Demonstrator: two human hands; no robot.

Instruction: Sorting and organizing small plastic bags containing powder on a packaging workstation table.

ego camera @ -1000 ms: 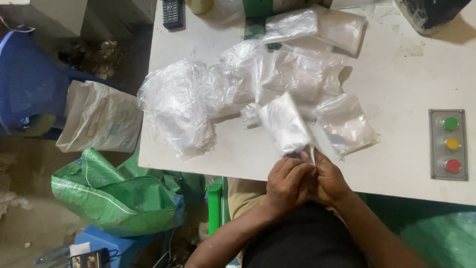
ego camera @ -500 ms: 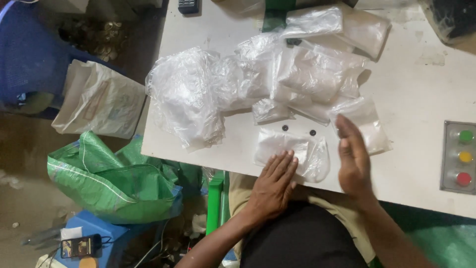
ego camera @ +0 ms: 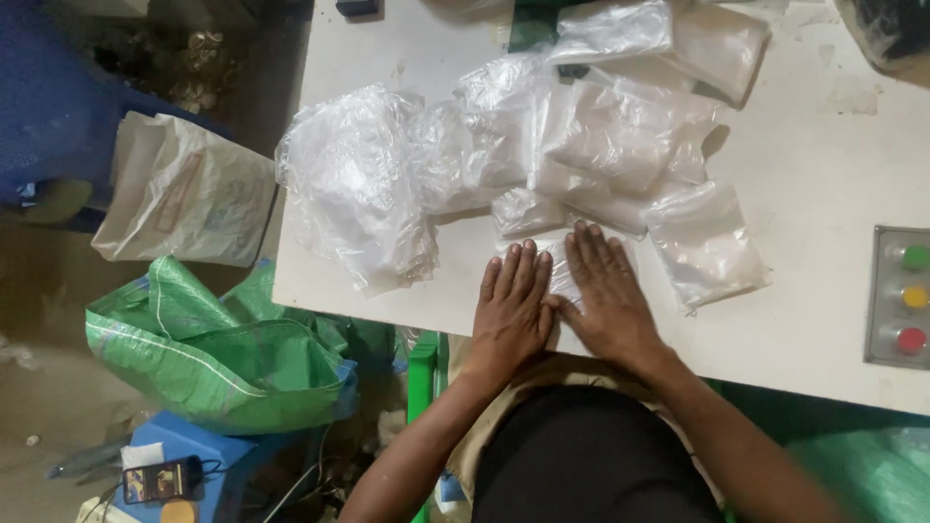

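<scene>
Both hands flat, fingers spread: left hand [ego camera: 511, 308] and right hand [ego camera: 603, 298] press one clear bag [ego camera: 560, 274] onto the table [ego camera: 823, 165] near its edge. Heap of bags [ego camera: 504, 155] beyond (apparently unflattened) — most work left.

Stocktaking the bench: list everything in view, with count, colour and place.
table: one, white, centre and right
flat bag: one, clear, under both hands
bag pile: count unclear, clear, mid table
lone bag: one, clear, right of the hands
button panel: one, grey with green, yellow and red buttons, right edge
green sack: one, floor, lower left
white sack: one, floor, left
stool: one, blue, bottom left
left hand: flat on the bag
right hand: flat on the bag
</scene>
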